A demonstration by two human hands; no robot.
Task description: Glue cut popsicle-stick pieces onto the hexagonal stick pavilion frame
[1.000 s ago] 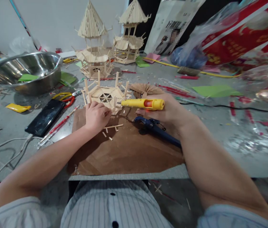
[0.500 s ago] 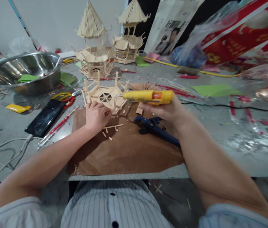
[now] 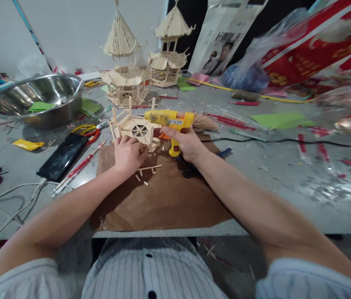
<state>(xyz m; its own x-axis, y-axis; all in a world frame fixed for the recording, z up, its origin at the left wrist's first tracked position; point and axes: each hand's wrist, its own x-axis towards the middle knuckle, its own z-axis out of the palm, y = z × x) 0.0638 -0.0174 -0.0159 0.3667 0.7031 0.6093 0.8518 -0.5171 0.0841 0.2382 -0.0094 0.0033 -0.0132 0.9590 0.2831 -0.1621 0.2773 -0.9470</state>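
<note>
On my feed the fingers of the right hand [image 3: 187,143] are wrapped around the grip of a yellow plastic glue gun [image 3: 170,119], leaving no gap I can see, with the orange trigger [image 3: 164,136] just ahead of them. The left hand [image 3: 129,153] is palm down, its fingers curled inward against the near side of a pale hexagonal wooden-stick frame [image 3: 138,129]; their tips are turned out of my sight, so I can't tell whether they pinch anything. That frame sits at the far edge of a brown flat sheet [image 3: 163,203], its right side partly covered by the gun's body, and I can't make out the nozzle tip clearly against the sticks. Both forearms angle inward from pale striped sleeves [image 3: 22,278], which the picture's bottom edge cuts off. The right forearm hides most of a dark blue tool [image 3: 225,153], leaving just one end plain to me.
</note>
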